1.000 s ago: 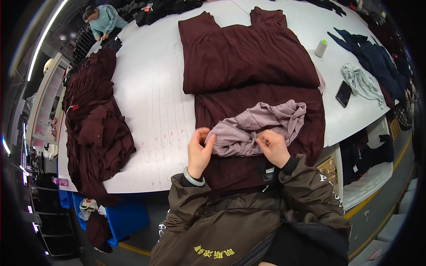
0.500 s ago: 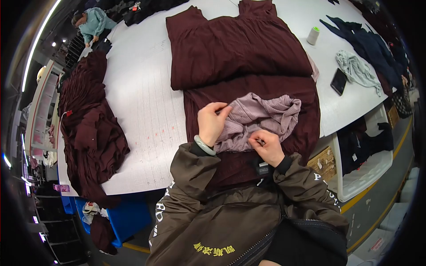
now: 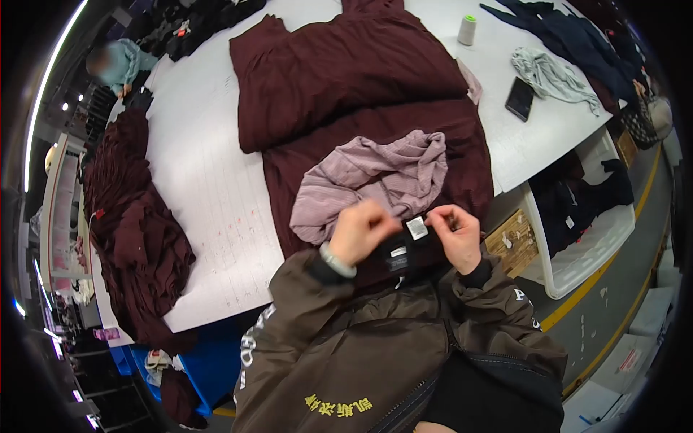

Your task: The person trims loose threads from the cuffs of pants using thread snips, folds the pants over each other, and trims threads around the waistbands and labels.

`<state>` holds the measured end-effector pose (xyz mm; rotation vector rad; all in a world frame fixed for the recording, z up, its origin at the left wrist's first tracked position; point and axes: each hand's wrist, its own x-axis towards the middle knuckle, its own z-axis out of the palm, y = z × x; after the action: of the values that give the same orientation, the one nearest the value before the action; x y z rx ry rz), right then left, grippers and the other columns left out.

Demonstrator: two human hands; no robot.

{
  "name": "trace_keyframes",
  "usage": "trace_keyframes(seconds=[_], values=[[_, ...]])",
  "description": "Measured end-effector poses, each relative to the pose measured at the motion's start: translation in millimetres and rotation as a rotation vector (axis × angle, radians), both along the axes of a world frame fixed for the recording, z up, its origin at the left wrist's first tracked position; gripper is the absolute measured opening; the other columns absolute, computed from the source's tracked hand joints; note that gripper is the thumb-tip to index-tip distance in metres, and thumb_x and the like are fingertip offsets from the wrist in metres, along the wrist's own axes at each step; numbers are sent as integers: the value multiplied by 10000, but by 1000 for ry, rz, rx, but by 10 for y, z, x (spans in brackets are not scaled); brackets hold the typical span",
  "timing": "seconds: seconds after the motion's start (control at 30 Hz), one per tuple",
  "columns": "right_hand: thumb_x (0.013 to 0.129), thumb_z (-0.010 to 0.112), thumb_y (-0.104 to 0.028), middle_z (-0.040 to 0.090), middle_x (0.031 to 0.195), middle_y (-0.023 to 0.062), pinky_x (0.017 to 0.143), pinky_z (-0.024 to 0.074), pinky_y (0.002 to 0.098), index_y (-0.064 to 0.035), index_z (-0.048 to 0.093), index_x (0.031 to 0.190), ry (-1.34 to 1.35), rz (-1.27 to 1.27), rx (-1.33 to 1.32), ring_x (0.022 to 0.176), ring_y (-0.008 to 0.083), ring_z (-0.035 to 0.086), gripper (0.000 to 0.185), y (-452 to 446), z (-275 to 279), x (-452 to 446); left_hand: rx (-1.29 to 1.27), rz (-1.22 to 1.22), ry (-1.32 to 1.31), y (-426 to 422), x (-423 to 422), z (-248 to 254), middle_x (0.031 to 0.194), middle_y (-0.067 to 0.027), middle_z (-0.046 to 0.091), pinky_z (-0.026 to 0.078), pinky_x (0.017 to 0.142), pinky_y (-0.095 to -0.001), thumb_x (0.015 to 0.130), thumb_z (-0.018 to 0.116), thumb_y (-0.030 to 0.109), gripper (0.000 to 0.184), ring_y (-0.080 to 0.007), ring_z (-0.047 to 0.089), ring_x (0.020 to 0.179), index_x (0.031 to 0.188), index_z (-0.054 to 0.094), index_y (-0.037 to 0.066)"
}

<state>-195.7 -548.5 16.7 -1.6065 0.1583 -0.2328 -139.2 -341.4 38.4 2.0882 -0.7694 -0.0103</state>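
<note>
A mauve ribbed knit garment (image 3: 339, 177) lies bunched on a stack of dark maroon garments (image 3: 354, 79). My left hand (image 3: 361, 231) is at its near edge, fingers curled together and blurred; what they hold, if anything, is hidden. To the right, my right hand (image 3: 456, 234) is closed in a pinch, fingertips at the edge of a small white label (image 3: 416, 228). The label stands between both hands, its printed face showing. Just below it, a black label (image 3: 397, 258) with pale print lies against the dark cloth.
A maroon pile (image 3: 137, 231) lies along the left table edge. Toward the right are a thread cone (image 3: 468, 30), a phone (image 3: 519, 99) and a pale green cloth (image 3: 552, 76). A white bin (image 3: 552, 256) holds dark clothes; a blue bin (image 3: 216, 368) is below. Another person (image 3: 123, 65) stands far left.
My left hand has let go of the mauve garment and moved down toward my right hand. A white label now shows between them. The whole view has shifted slightly.
</note>
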Motion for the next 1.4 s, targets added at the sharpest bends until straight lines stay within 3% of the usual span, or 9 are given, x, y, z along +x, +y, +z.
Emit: trace_keyframes(seconds=[0.1, 0.2, 0.37, 0.53, 0.73, 1.07, 1.2, 1.3, 1.4], values=[[871, 599, -56, 651, 839, 63, 709, 446, 197, 10, 605, 1015, -78, -137, -7, 731, 109, 585, 158, -282, 62, 129, -359, -298, 422, 331, -418, 575, 691, -28, 622, 443, 606, -236, 745, 665, -16, 93, -134, 519, 599, 666, 628, 16], [845, 623, -91, 645, 868, 74, 691, 460, 217, 23, 611, 1025, -150, -251, -85, 734, 138, 579, 213, -525, -65, 579, -377, 667, -18, 650, -359, 476, 848, -108, 659, 451, 649, -239, 795, 662, 60, 165, -149, 555, 693, 940, 623, -7], [804, 662, -86, 642, 919, 91, 763, 456, 227, 44, 581, 1097, 105, 359, 247, 819, 135, 567, 331, -290, -269, 1149, -51, 623, 210, 895, -184, -255, 891, -109, 626, 470, 683, -283, 747, 681, 121, 336, -188, 555, 710, 1038, 583, -17], [772, 654, -73, 620, 833, 71, 687, 451, 225, -14, 569, 1046, -253, 65, -150, 772, 127, 556, 293, -454, 447, 90, -181, 816, 0, 1064, -790, 334, 1008, -134, 619, 478, 774, -314, 764, 580, -16, 286, -223, 583, 805, 1049, 561, -23], [804, 667, -119, 553, 768, 23, 486, 343, 190, -43, 569, 1025, 250, 98, 993, 527, 69, 450, 254, -771, -217, -703, -470, 581, 221, 1039, -1033, -123, 1074, -131, 595, 463, 822, -290, 735, 564, -96, 320, -218, 578, 887, 1043, 545, -11], [768, 652, -47, 508, 664, 18, 457, 314, 196, -55, 575, 854, 456, 239, 259, 478, 86, 408, 116, -719, 243, -76, -649, 550, 758, 1120, -1072, 250, 1048, -121, 596, 448, 775, -225, 693, 552, -146, 312, -180, 573, 863, 967, 539, 3], [689, 623, 32, 524, 661, 40, 495, 363, 223, -37, 572, 875, -257, 107, -664, 527, 133, 452, 204, -685, 316, -64, -199, 740, 169, 1255, -1030, 360, 911, -104, 613, 459, 686, -246, 661, 539, -147, 348, -178, 574, 758, 968, 569, 14], [630, 618, 36, 589, 717, 76, 548, 416, 261, -9, 597, 946, -339, -185, -590, 587, 183, 503, 319, -834, 515, -368, 66, 936, -291, 1141, -1144, 711, 782, -87, 595, 451, 610, -273, 644, 543, -114, 343, -183, 552, 654, 951, 590, 31], [659, 628, 29, 647, 778, 91, 560, 445, 268, 0, 629, 1001, -221, -68, -807, 570, 189, 526, 343, -875, 131, -622, 373, 297, -226, 1115, -1220, 369, 783, -71, 608, 443, 593, -268, 676, 597, -60, 256, -195, 547, 629, 910, 618, 41]])
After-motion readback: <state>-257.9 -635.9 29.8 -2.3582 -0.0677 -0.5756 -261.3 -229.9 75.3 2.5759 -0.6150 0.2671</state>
